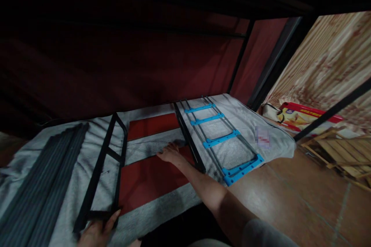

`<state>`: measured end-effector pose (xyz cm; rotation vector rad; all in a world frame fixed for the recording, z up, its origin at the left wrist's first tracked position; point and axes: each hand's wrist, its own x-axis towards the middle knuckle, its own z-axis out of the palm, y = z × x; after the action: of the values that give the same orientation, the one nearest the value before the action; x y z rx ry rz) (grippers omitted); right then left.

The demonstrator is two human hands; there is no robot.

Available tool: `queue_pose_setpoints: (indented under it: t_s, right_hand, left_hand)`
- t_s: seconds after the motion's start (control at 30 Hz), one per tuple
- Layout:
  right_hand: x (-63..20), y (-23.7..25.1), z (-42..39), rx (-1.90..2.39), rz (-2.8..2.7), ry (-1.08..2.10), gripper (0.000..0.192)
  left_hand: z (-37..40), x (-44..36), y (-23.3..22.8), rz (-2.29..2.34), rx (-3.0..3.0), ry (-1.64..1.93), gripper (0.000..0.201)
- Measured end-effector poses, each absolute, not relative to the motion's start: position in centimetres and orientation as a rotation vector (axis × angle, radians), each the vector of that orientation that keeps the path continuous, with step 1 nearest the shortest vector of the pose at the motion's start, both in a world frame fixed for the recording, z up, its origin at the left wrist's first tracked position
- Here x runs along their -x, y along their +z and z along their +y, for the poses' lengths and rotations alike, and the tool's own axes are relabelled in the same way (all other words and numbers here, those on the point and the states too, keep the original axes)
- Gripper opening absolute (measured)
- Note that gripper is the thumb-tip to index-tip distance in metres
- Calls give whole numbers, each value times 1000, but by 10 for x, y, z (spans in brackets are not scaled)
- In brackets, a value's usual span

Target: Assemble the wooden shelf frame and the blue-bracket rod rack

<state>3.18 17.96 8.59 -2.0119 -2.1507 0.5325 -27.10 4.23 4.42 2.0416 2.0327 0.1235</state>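
A black metal frame [100, 168] lies on the grey blanket, with two red boards beside it. My left hand [97, 233] is closed around the frame's near corner, thumb on top; part of the hand is cut off by the lower edge. My right hand [170, 153] reaches across the near red board [150, 179] and grips its far edge. Farther back lies the second red board [152, 125], with a strip of blanket between the two. A black side bar [188, 135] runs along the boards' right ends. Inside the left frame is a small metal rod [104, 173].
Several dark grey tubes [43, 181] lie at the left. To the right are thin rods with blue plastic connectors [222, 139] and a small packet [263, 137]. Black posts [240, 58] surround the blanket-covered bed [243, 112]. A red-yellow box [310, 117] and wooden slats [336, 154] stand on the floor.
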Motion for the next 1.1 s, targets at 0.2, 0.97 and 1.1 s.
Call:
queue_pose_setpoints:
  t_s: [0.2,0.97,1.1]
  right_hand:
    - [-38,133,160,1932,-2293,674,56]
    - [-68,180,97,1446,-2602,534,33]
    - [-91,181,106,1293,-2755,639,56]
  left_hand:
    - [39,265,42,2096,-1909,282,33]
    - [45,285,0,2028,-1588,629,34]
    - [41,281,3,2107,-1627,585,30]
